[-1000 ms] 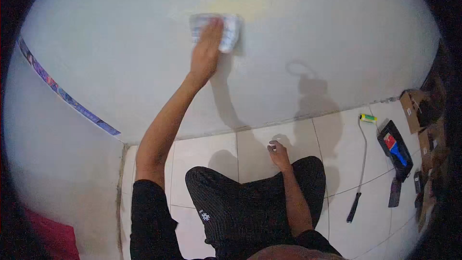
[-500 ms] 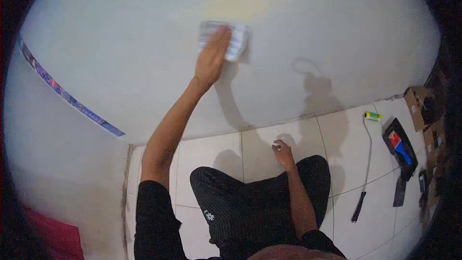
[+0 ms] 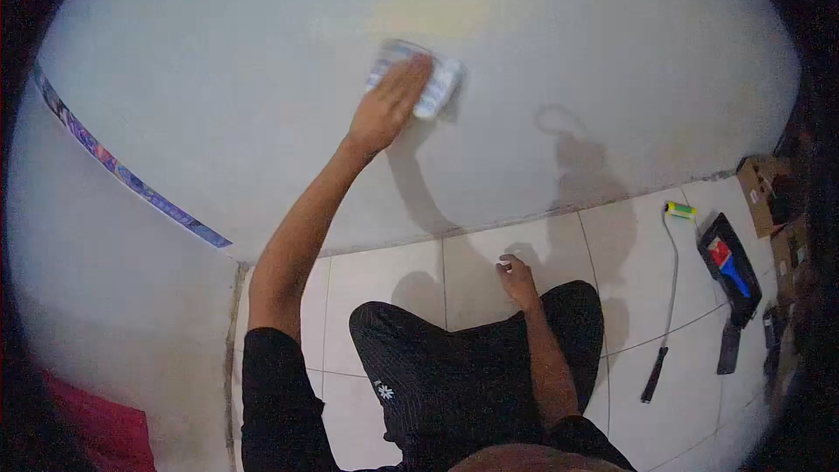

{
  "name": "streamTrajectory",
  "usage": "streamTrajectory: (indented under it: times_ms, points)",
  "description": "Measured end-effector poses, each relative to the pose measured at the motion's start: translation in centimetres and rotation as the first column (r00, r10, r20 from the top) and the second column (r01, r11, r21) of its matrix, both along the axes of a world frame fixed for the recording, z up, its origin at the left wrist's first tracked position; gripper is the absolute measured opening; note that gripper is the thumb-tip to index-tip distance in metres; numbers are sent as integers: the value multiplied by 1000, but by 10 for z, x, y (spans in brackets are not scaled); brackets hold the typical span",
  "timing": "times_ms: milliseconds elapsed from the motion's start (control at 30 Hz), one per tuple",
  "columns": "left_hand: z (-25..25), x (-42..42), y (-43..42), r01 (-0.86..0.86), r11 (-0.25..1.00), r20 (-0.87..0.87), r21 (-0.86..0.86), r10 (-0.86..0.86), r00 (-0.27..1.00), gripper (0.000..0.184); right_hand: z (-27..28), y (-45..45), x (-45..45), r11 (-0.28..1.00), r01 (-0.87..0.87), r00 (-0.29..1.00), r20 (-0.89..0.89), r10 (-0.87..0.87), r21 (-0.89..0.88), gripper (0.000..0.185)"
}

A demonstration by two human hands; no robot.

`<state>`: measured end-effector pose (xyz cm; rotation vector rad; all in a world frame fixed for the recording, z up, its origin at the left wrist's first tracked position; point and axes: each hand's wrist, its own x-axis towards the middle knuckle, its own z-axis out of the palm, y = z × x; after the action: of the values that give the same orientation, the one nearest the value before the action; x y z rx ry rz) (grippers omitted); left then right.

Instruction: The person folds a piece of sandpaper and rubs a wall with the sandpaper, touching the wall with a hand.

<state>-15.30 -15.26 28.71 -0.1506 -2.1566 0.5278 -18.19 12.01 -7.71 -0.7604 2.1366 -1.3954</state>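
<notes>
My left hand (image 3: 391, 109) lies with fingers together on a white sheet with blue-grey print (image 3: 444, 87), pressing it flat against the pale wall (image 3: 288, 140). The sheet's edges show past the fingers, slightly blurred; its face against the wall is hidden. Just above it, the wall carries a yellowish patch (image 3: 433, 4). Down by my right knee, my right hand (image 3: 516, 278) hovers with loosely curled fingers, a gap between thumb and forefinger, and nothing seen in it.
On the tiled floor (image 3: 384, 271) to the right lie a long-handled paint roller (image 3: 671, 275), a black paint tray (image 3: 743, 293) with a blue-handled paintbrush (image 3: 732, 273) and a dark flat tool (image 3: 727, 345). Cardboard boxes (image 3: 759, 197) line the right edge. Red cloth (image 3: 100, 424) shows at lower left.
The left hand and the sheet have shifted slightly right and down on the wall, and the sheet has turned a little. The right hand stays nearly in place.
</notes>
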Motion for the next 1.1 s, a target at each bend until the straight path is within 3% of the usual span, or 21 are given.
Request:
streamTrajectory:
  times_ms: [67,167,200,267,300,367,400,467,533,600,633,667,700,733,767,833,900,933,967,1033,1100]
  points:
    - [7,2,-3,127,987,236,-95,-101,967,58,-6,-5,0,1000,-11,992,-128,8,-24,31]
    - [16,-1,1,-56,998,-137,30,60,989,56,-2,-3,-1,1000,-27,999,-47,27,-9,32]
    - [15,-3,2,-55,998,-138,30,59,989,56,-2,-4,-2,1000,-26,999,-48,26,-9,32]
    - [11,-3,6,117,972,328,-204,-44,944,59,-8,-6,-1,999,-23,999,-30,24,46,35]
    - [13,-1,6,117,972,328,-201,-46,944,59,-14,-9,-2,999,-22,999,-30,23,49,35]
    - [21,0,3,82,996,109,-30,-79,991,58,-26,-10,-1,998,-14,988,-157,5,-58,33]
    - [19,-3,1,5,998,0,-69,-5,1000,55,-22,-8,0,999,13,989,-149,-20,-49,33]
    - [8,-8,4,12,993,66,-119,-4,998,56,-15,-6,2,992,15,995,104,-1,-129,30]
    - [-5,-13,0,-31,990,198,-136,57,978,58,-21,-9,0,993,-10,991,128,26,-120,34]
    - [-5,-16,-14,-83,991,227,-100,104,968,51,-32,-13,-2,997,-76,996,-51,76,15,37]
    - [-3,-17,-16,-35,999,95,-35,38,995,49,-69,-22,1,982,36,998,-46,-45,-186,26]
    - [7,-15,-15,121,991,22,-52,-120,993,47,-25,-12,5,999,-11,998,63,14,-44,43]
    - [5,-20,-7,120,978,-23,-170,-126,992,47,-10,-12,3,996,-42,996,81,35,83,41]
    - [-1,-22,-2,70,976,100,-206,-50,994,47,-20,-15,9,999,33,998,-46,-31,40,36]
    - [-5,-22,-1,10,966,210,-260,46,977,48,-16,-16,9,997,28,999,-25,-27,69,36]
    - [-2,-23,-10,26,989,290,-144,17,957,47,-8,-14,6,994,54,999,-7,-54,98,36]
    - [6,-22,-8,121,985,28,-124,-118,993,49,-5,-14,7,995,32,999,-27,-29,95,37]
    - [4,-22,3,78,993,5,-85,-78,997,51,-6,-13,8,994,59,998,-20,-57,92,37]
    - [1,-23,3,102,991,12,-87,-101,995,51,-8,-12,10,996,75,996,-56,-73,45,36]
    - [-3,-20,3,90,967,263,-240,-25,964,51,-9,-11,10,995,100,990,-96,-100,-3,36]
    - [-1,-19,-3,44,968,248,-247,19,968,51,-14,-15,7,998,52,997,-67,-49,40,34]
